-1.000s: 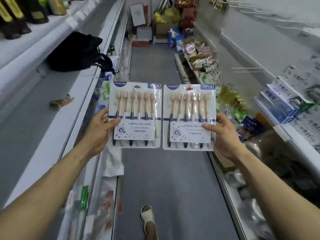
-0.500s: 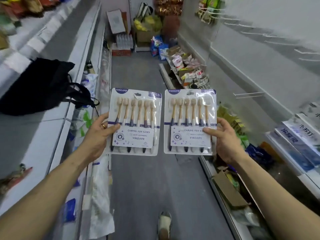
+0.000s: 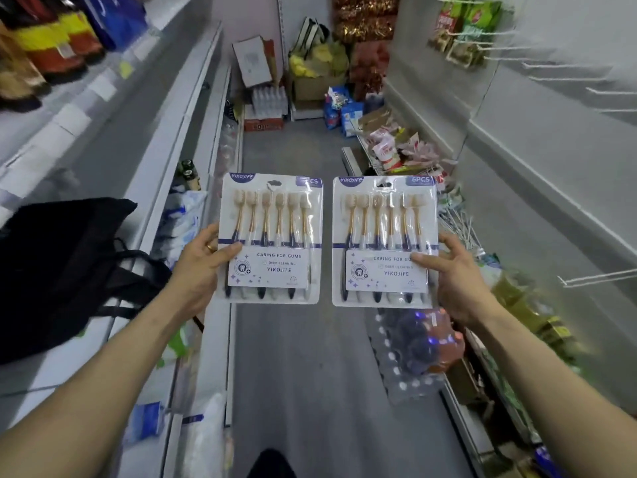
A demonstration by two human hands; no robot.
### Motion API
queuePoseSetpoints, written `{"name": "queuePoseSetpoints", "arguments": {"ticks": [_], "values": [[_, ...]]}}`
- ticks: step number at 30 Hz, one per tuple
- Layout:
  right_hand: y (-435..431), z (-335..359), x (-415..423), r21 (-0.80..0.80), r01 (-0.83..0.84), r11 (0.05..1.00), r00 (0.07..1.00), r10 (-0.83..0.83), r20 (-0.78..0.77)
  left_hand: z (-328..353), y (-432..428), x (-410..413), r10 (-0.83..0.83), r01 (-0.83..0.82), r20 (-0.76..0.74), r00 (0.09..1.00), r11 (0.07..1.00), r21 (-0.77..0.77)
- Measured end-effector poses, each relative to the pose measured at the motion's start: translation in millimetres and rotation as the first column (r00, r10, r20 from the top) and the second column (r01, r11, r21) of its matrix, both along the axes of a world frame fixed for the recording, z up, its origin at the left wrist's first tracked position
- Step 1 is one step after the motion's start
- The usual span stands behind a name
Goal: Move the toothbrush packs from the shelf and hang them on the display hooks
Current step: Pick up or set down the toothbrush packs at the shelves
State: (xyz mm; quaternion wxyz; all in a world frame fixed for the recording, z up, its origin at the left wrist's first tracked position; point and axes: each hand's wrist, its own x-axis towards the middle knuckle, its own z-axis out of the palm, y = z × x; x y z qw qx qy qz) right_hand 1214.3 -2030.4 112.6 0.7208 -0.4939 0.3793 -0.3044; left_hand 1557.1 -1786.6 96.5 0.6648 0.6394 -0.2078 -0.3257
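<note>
The left hand (image 3: 201,267) pinches the left pack (image 3: 272,232) and the right hand (image 3: 458,281) the right pack (image 3: 384,232), thumbs in front, fingers (image 3: 206,238) probably curled behind, both upright over the floor (image 3: 303,357), so hanging on the hooks (image 3: 599,276) remains.

Left hand (image 3: 200,270): one narrow gold-coloured ring (image 3: 211,247) is worn on a finger and shows just behind the thumb; which finger cannot be confirmed. Right hand (image 3: 458,281): the thumb and the backs of the fingers are visible, uncovered. Left forearm (image 3: 103,367) and right forearm (image 3: 537,367): both are bare from the wrist to the lower frame edge. Lower centre: a dark rounded shape (image 3: 270,464), black, at the person's leg or foot; blurred, so garment or footwear cannot be determined.
</note>
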Motion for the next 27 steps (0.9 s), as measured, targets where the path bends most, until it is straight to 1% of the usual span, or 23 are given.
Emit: {"name": "queuePoseSetpoints", "arguments": {"ticks": [2, 6, 8, 11, 14, 16, 17, 19, 21, 24, 27], "values": [[-33.4, 1.6, 29.6, 0.006, 0.015, 1.0, 1.0, -0.015, 0.012, 3.0, -38.4, 28.4, -0.012, 0.012, 0.002, 1.0, 1.0, -0.025], [-93.8, -2.7, 89.6, 0.01, 0.056, 0.998, 0.998, -0.056, 0.023, 0.7, -118.7, 89.3, -0.095, 0.095, 0.002, 0.995, 0.993, -0.075], [-120.8, -5.1, 115.4, 0.019, 0.101, 0.995, 0.994, -0.101, 0.031, -0.9, -161.7, 123.3, -0.127, 0.126, 0.001, 0.992, 0.987, -0.102], [-152.1, 0.8, 149.0, 0.013, 0.165, 0.986, 0.986, -0.165, -0.002, 0.3, -218.4, 166.9, -0.231, 0.233, 0.031, 0.972, 0.967, -0.106], [-185.6, 11.6, 176.2, 0.01, 0.243, 0.97, 0.97, -0.243, 0.02, 10.5, -277.6, 203.5, -0.305, 0.301, -0.012, 0.952, 0.945, -0.125], [-208.0, 14.0, 191.4, 0.004, 0.299, 0.954, 0.954, -0.299, 0.013, 18.3, -320.8, 228.0, -0.347, 0.345, 0.004, 0.938, 0.929, -0.132], [-217.0, 14.6, 198.0, 0.001, 0.32, 0.947, 0.947, -0.32, 0.017, 20.5, -340.2, 235.8, -0.367, 0.367, 0.018, 0.93, 0.922, -0.128], [-237.9, 16.7, 210.8, 0.016, 0.376, 0.926, 0.926, -0.377, 0.031, 20.9, -380.5, 252.9, -0.402, 0.397, -0.011, 0.915, 0.908, -0.135], [-263.4, 16.3, 222.6, 0.025, 0.431, 0.902, 0.901, -0.432, 0.038, 19.5, -424.3, 270.5, -0.441, 0.437, -0.006, 0.897, 0.89, -0.13], [-307.2, 12.0, 239.1, 0.001, 0.483, 0.876, 0.875, -0.482, 0.043, 19.4, -492.2, 288.5, -0.504, 0.499, -0.006, 0.863, 0.856, -0.137], [-351.2, 5.9, 247.2, -0.019, 0.531, 0.847, 0.847, -0.529, 0.048, 21.3, -550.2, 299.4, -0.529, 0.524, -0.005, 0.848, 0.841, -0.134]]}}
